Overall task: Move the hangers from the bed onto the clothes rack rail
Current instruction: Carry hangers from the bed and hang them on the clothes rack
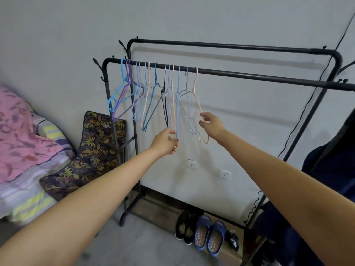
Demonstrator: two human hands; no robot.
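Left hand (165, 141) pinched the bottom of a pale hanger, right hand (211, 122) gripped the peach hanger (197, 104), likely steadying and spacing them. All hangers (153, 93) hung bunched toward the rail's (249, 74) left end.

I have both bare arms stretched far out in front of me. My left hand (165, 141) sits lower, fingers curled in a pinch. My right hand (211, 122) is higher, fingers bent and pinching too.
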